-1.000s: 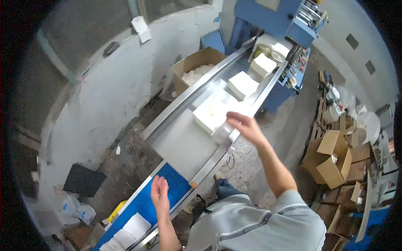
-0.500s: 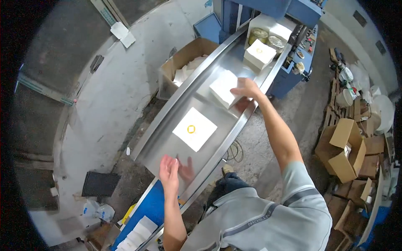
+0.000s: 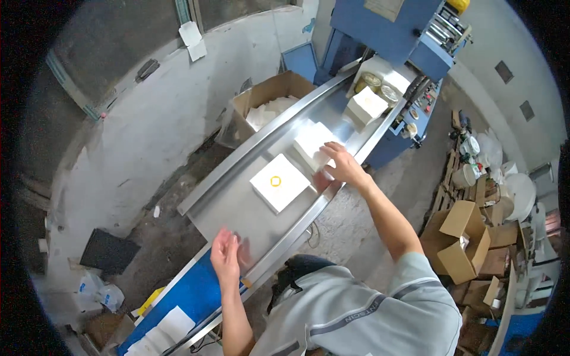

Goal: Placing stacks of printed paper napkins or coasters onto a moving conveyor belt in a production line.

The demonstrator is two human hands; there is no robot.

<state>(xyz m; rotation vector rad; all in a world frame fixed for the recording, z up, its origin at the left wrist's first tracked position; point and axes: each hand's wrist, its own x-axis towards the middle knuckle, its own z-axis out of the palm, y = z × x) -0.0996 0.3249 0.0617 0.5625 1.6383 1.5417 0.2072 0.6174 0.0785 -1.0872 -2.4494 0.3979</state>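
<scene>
Three stacks of white square paper napkins sit along a shiny metal chute. The nearest napkin stack bears a yellow ring mark. Just beyond it is a middle napkin stack. A far napkin stack rests by the blue machine. My right hand is at the right edge of the middle stack, fingers apart; whether they touch it I cannot tell. Over the chute's near end hovers my left hand, empty, its fingers stretched out and thumb apart, with its reflection in the metal.
Metal side rails edge the chute. Beside it stands a cardboard box of white paper. A blue surface adjoins its near end, with white napkins lying there. The blue machine is at the far end. An open carton stands right.
The view has shifted. The middle stack is now closer to the yellow-marked one, and my right hand has come nearer with it. My left hand stays over the chute's near end.
</scene>
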